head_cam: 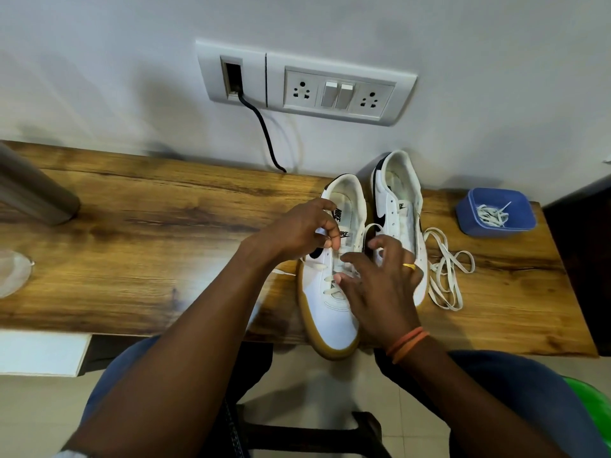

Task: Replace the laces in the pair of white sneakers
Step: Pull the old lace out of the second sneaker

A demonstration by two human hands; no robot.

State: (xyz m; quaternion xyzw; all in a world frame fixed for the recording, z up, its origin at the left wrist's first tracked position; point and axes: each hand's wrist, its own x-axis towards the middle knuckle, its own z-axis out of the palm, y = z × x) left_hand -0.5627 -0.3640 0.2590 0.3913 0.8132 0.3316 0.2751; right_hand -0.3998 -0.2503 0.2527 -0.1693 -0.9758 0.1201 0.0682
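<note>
Lace (325, 238) pinched in my left hand (299, 231) near the tongue of the near sneaker (325, 312), held taut, I judge, so it feeds through the upper eyelets. My right hand (380, 285) hovers over the lower rows, fingers spread and loose, gripping nothing — steadying, probably. Just past it stands the other sneaker (401, 206), a loose lace (446, 276) beside it.

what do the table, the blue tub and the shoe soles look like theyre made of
Table: wood or wood-look laminate, glossy, with grain and knots showing. Blue tub: plastic, smooth, slightly translucent walls. Soles: probably gum rubber, matte tan.
</note>
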